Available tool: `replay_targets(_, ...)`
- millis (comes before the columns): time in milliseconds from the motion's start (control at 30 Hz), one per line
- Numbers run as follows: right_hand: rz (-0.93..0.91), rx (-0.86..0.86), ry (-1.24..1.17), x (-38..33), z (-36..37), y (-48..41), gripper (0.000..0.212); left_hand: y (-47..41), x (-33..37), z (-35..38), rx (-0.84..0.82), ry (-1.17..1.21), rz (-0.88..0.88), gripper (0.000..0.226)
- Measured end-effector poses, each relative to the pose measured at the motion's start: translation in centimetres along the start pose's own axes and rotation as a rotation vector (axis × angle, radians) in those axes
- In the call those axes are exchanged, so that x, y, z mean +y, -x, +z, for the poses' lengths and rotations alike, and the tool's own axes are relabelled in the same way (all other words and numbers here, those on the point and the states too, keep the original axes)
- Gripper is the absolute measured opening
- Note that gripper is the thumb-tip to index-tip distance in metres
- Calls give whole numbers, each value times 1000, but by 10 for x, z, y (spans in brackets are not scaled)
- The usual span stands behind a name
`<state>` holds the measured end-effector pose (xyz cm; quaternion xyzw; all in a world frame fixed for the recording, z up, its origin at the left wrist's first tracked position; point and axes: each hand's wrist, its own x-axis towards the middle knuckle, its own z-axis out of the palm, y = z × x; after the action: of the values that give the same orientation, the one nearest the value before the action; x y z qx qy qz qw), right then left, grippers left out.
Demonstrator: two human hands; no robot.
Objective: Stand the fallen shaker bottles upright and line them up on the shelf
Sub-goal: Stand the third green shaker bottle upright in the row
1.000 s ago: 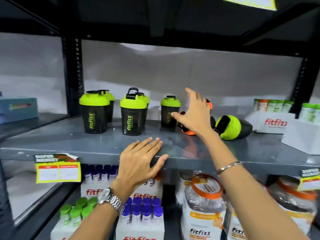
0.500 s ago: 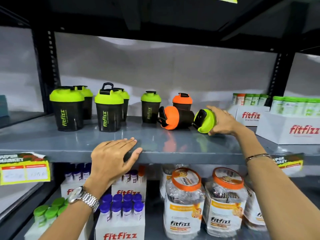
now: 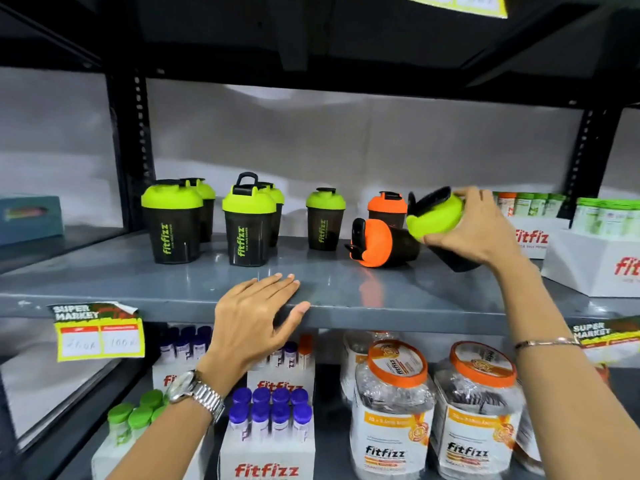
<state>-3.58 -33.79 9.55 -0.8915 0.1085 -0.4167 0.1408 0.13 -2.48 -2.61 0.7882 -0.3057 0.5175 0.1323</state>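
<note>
While the left hand [image 3: 256, 320] is being rested flat on the front edge of the grey shelf [image 3: 104, 282], fingers spread and thumb hooked over the lip, a green-lidded shaker [image 3: 437, 220] is being gripped by the right hand [image 3: 478, 230] at the right of the row. The fingers are being wrapped over the lid's top and the thumb pressed under its rim, closed on the bottle. Its long axis is being held tilted, lid pointing up and to the left, dark base down and right, near or on the shelf surface; contact there cannot be told. Just to its left, an orange-lidded shaker [image 3: 377, 242] is lying on its side, long axis running left to right, lid facing left and toward the front. Behind it a second orange shaker [image 3: 387, 207] is standing upright. Further left, a small green shaker [image 3: 325, 220] and two pairs of green shakers [image 3: 173, 223] [image 3: 247, 226] are standing upright. Open shelf room is being left along the whole front strip, and between the small green shaker and the middle pair. To the right, white Fitfizz boxes [image 3: 588, 261] are crowding the shelf's end.
</note>
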Motion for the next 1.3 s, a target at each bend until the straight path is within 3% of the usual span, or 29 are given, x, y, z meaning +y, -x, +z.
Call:
replay_targets(167, 6, 27, -318, -74, -5, 3, 92, 5, -13, -6, 4, -8, -38, 43)
replay_targets(367, 85, -184, -718, -141, 46, 1, 84, 5, -14, -9, -42, 23, -42, 43)
replay_targets(700, 272, -214, -872, -135, 104, 2, 67, 7, -17, -10, -48, 58, -36, 44)
replay_targets(767, 249, -233, -816, -134, 105, 2, 81, 6, -17, -9, -32, 65, -37, 43)
replay_targets(900, 191, -221, -479, -139, 110, 9, 108, 6, -17, -9, -34, 71, -38, 44)
replay_targets(1100, 242, -185, -449, -147, 118, 9, 100, 7, -15, -10, -22, 76, -40, 43)
replay_targets(1200, 231, -96, -283, -152, 119, 12, 113, 7, -15, -10, -39, 75, -55, 45)
replay_targets(1300, 226, -50, -237, -152, 118, 11, 111, 7, -16, -10, -42, 80, -57, 45)
